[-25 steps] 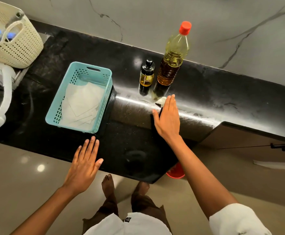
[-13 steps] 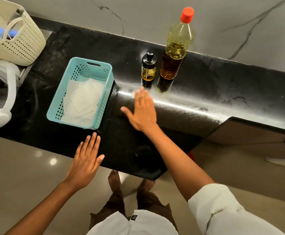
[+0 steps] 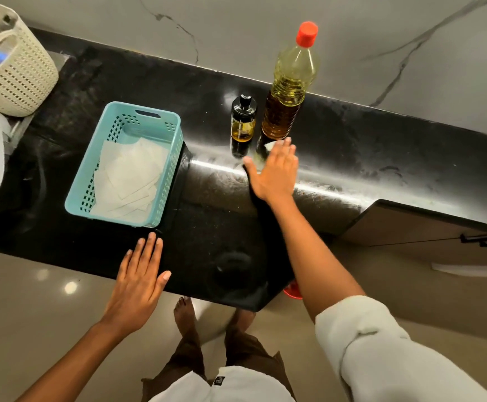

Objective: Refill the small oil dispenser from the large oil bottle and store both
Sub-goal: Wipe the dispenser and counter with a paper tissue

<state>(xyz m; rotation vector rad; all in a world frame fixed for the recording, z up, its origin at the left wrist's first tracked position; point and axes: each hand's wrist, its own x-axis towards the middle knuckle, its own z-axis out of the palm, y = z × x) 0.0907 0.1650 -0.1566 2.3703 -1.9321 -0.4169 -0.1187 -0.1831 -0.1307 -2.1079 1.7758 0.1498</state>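
large oil bottle (image 3: 290, 91): stands upright at the back of the black tabletop (image 3: 381, 146), toward 1 o'clock in your view, red cap on, oil filling most of it.
small oil dispenser (image 3: 243, 120): upright just beside the bottle, at its 9 o'clock, not touching it; black top on, oil only in its lower part.
right hand (image 3: 274, 169): you have it flat on the tabletop at 6 o'clock of the bottle's base, fingers straight and close together, thumb spread toward 9 o'clock, curled round nothing.
white scrap (image 3: 269, 145): peeks out under your right fingertips; what it is, you cannot tell from here.
left hand (image 3: 140, 274): lies flat at the front edge of the tabletop, at 7 o'clock of your right hand, fingers straight and slightly apart, gripping nothing.
teal basket (image 3: 168, 169): at 12 o'clock of your left hand, near its fingertips, with white sheets (image 3: 129, 175) lying in it.
cream basket (image 3: 13, 76): at 10 o'clock in your view, well apart from both bottles.
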